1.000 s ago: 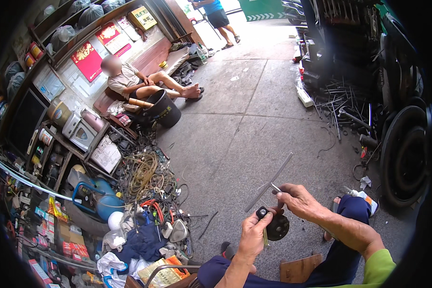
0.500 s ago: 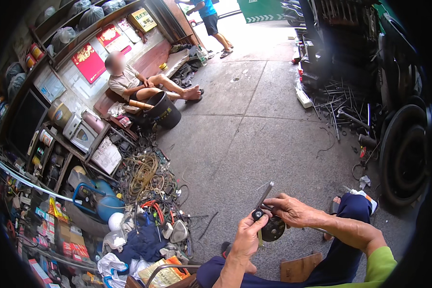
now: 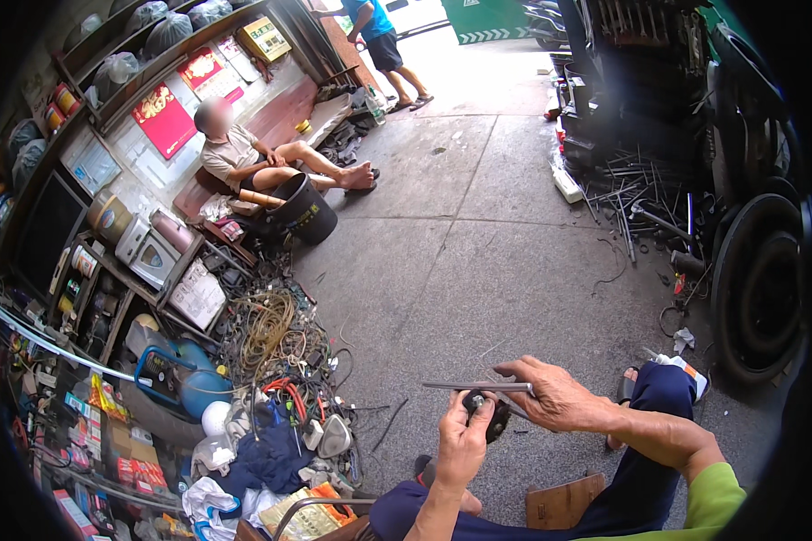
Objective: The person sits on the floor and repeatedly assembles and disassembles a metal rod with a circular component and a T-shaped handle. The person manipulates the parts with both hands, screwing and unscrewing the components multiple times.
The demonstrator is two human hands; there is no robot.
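Observation:
My left hand (image 3: 461, 451) is closed round a black round part (image 3: 494, 422), its thumb beside a shiny bolt end at the centre. In my right hand (image 3: 564, 397) lies a slim grey metal bar (image 3: 469, 387), pinched near its right end. The bar lies nearly level just above the black part, its narrow end pointing left. Whether the bar touches the part I cannot tell. My right fingers hide part of the bar's right end. Both hands are above my lap.
At left lies a tangle of cables (image 3: 271, 334) beside a blue tank (image 3: 203, 392). A seated person (image 3: 235, 153) is next to a black bucket (image 3: 305, 209). Metal rods (image 3: 632, 189) and a dark wheel (image 3: 758, 288) are at right. A wooden board (image 3: 564, 502) lies by my legs.
The metal bar has swung from steeply upright to nearly level, pointing left. The black part has turned in my left hand, showing less of its disc. The standing person has shifted slightly.

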